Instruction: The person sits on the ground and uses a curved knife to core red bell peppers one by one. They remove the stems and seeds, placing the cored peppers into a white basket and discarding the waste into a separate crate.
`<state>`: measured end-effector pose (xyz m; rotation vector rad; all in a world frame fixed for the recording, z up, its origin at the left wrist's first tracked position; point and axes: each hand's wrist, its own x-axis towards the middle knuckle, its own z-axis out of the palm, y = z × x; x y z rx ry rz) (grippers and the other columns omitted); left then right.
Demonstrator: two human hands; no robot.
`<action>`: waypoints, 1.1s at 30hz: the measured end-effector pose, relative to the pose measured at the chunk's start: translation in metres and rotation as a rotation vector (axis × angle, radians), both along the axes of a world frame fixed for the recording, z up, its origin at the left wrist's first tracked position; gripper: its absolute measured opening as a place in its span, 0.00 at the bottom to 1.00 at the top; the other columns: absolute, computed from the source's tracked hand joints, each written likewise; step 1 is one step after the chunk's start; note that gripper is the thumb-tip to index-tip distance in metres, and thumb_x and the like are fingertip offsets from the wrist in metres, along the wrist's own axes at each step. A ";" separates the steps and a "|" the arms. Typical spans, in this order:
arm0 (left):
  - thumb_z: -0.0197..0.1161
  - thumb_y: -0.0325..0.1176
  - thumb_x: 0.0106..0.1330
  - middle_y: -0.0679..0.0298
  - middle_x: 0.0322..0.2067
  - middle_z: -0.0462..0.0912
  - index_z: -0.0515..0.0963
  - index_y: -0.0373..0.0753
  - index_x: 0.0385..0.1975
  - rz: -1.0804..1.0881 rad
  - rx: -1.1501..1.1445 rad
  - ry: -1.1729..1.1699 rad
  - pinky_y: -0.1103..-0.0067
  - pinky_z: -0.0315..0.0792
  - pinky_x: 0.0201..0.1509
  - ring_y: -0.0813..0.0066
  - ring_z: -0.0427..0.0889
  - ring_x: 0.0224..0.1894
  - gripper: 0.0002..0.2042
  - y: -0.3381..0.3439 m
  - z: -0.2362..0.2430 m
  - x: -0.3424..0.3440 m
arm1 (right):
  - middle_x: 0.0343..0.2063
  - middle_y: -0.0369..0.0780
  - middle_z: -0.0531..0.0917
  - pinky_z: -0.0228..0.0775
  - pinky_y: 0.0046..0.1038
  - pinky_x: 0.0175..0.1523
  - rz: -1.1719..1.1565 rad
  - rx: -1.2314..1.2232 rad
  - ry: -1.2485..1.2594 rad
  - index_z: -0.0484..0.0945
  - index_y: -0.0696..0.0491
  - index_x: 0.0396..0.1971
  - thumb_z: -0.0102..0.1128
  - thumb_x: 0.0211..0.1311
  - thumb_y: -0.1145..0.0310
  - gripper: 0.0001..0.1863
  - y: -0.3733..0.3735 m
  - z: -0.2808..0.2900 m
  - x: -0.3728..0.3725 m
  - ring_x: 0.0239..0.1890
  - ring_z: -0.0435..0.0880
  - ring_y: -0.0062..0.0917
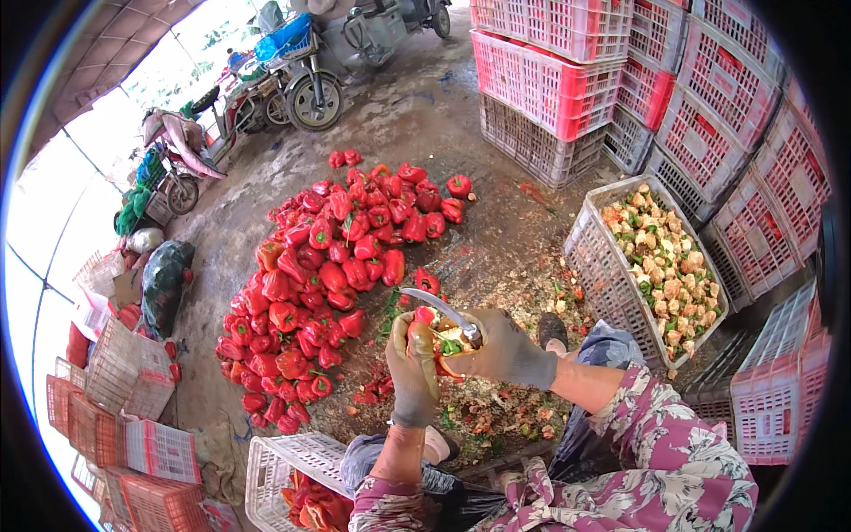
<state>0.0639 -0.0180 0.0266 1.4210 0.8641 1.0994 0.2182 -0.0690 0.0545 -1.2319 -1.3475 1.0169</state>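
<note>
Grey knit-gloved left hand (413,372) cupping glossy red bell pepper (428,330) above littered concrete floor (496,239), gloved right hand (503,350) gripping curved steel knife (441,308) at its core, heaped peppers (324,284), plastic lattice crate (589,244) of pale cores

wet concrete floor (425,115), stacked pink crates (550,80) at right, parked scooters (301,80) by the bright daylit opening.

Peppers on the left, crates on the right

A strip of bare floor (496,248) runs between the pepper pile (328,275) and the scrap crate (660,266).
</note>
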 end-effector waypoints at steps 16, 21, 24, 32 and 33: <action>0.52 0.39 0.77 0.66 0.35 0.77 0.77 0.31 0.41 0.031 0.186 0.132 0.82 0.69 0.44 0.82 0.73 0.38 0.15 -0.002 0.028 -0.003 | 0.23 0.36 0.82 0.67 0.18 0.16 0.393 -0.553 0.930 0.77 0.61 0.44 0.72 0.56 0.70 0.18 -0.006 0.011 0.014 0.13 0.75 0.13; 0.53 0.39 0.76 0.65 0.37 0.79 0.76 0.31 0.42 0.008 0.175 0.101 0.81 0.70 0.48 0.81 0.75 0.41 0.15 0.002 0.018 -0.009 | 0.27 0.34 0.83 0.68 0.17 0.22 0.436 -0.560 0.712 0.79 0.59 0.42 0.72 0.55 0.70 0.17 -0.004 0.010 0.017 0.21 0.78 0.13; 0.53 0.40 0.77 0.65 0.37 0.78 0.76 0.31 0.42 0.105 0.253 0.127 0.81 0.70 0.49 0.81 0.74 0.41 0.15 0.008 0.008 -0.005 | 0.29 0.34 0.82 0.70 0.20 0.28 0.267 -0.434 0.445 0.79 0.59 0.45 0.72 0.53 0.69 0.20 -0.004 0.013 0.010 0.26 0.77 0.14; 0.53 0.39 0.76 0.62 0.36 0.79 0.76 0.32 0.45 0.265 0.245 0.178 0.80 0.72 0.46 0.77 0.76 0.38 0.15 0.013 0.002 -0.006 | 0.30 0.32 0.81 0.72 0.23 0.36 -0.043 -0.156 0.132 0.78 0.56 0.52 0.70 0.52 0.76 0.24 -0.006 0.007 0.040 0.31 0.78 0.14; 0.53 0.39 0.75 0.60 0.37 0.80 0.75 0.32 0.45 0.261 0.182 0.140 0.79 0.73 0.45 0.74 0.79 0.38 0.14 0.012 0.008 -0.008 | 0.30 0.32 0.81 0.72 0.22 0.36 -0.163 -0.087 0.029 0.78 0.55 0.52 0.70 0.52 0.77 0.24 -0.005 0.004 0.061 0.31 0.79 0.14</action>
